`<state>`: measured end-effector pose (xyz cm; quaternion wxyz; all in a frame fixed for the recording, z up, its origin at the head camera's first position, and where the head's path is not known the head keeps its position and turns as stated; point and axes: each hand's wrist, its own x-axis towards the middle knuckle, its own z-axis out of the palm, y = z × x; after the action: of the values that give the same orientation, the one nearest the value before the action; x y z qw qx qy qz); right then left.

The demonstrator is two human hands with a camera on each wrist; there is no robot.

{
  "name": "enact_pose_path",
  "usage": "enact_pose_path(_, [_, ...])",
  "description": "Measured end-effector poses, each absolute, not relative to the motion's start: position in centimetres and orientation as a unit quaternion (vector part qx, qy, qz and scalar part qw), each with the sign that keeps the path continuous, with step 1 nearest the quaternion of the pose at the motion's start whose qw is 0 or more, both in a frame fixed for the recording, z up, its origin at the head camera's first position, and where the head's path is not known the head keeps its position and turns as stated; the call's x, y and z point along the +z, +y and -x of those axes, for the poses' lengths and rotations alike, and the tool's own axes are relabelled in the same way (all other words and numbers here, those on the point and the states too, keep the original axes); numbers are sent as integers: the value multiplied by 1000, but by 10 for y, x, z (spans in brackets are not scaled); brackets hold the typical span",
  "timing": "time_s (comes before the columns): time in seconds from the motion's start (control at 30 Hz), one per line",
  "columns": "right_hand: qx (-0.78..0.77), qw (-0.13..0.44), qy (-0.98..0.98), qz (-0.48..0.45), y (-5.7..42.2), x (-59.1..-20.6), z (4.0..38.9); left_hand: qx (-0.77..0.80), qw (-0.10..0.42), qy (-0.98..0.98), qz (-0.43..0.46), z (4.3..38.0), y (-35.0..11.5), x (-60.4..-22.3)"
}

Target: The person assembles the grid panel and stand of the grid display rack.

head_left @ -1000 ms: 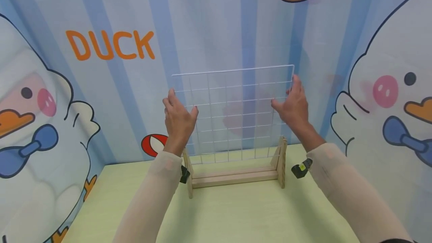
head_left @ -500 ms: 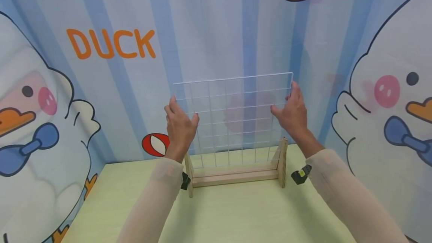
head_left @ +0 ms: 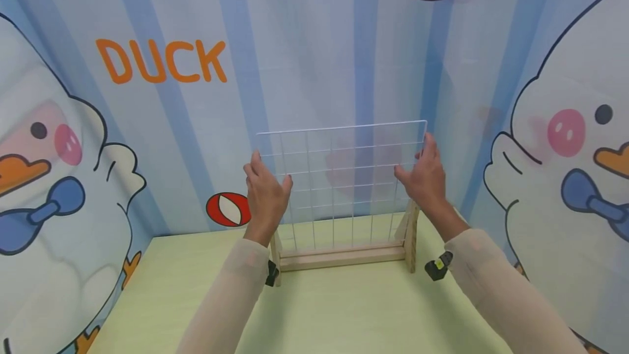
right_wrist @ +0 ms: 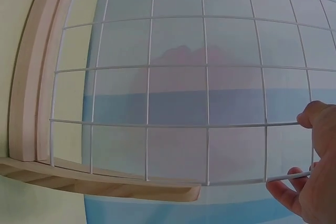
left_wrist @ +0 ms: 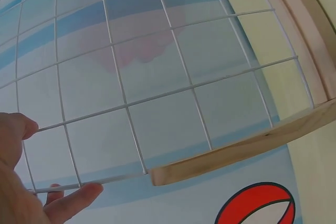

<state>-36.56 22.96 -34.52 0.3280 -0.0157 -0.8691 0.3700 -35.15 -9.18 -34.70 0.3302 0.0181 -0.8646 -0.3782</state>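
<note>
A white wire grid panel (head_left: pixel 344 127) stands upright between the two end pieces of a light wooden stand (head_left: pixel 344 258). My left hand (head_left: pixel 267 195) grips the panel's left side wire, its thumb on the front and fingertips at the outer edge. On the opposite side wire, my right hand (head_left: pixel 425 176) holds on in the same way, slightly higher. Both wrist views show the panel's lower part lying along the wooden end pieces (left_wrist: pixel 241 148), its bottom wire close to the long crossbar (right_wrist: pixel 26 77). Whether that wire touches the crossbar, I cannot tell.
The stand rests on a pale yellow-green tabletop (head_left: pixel 373 310). Behind it hangs a blue striped cloth (head_left: pixel 314 42) printed with ducks, the word DUCK and a red ball. Small black cameras (head_left: pixel 439 266) are worn at both wrists.
The wire grid panel has moved down between the stand's end pieces, and both hands have come down with it, keeping their grip. The stand has stayed in place.
</note>
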Motion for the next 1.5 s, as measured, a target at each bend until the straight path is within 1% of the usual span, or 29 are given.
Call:
enact_pose_path(0.17, [370,329,-869,18,228,-352,364,-374,332,-866,-13,351,-93,-356])
enact_pose_path(0.47, [378,314,-871,27,227,-364,362,-362,335,-870,-12,350,-92,-367])
enact_pose_path(0.9, [381,328,-864,36,220,-373,364,-356,335,-871,-42,350,-89,-373])
enact_pose_path(1.07, [371,329,-867,46,223,-379,360,-356,334,-872,-34,349,-87,-377])
enact_pose_path(1.3, [371,324,-870,21,227,-377,361,-336,346,-876,-16,351,-92,-377])
enact_pose_path(1.5, [363,305,-881,3,233,-378,361,-348,330,-878,-6,350,-98,-379])
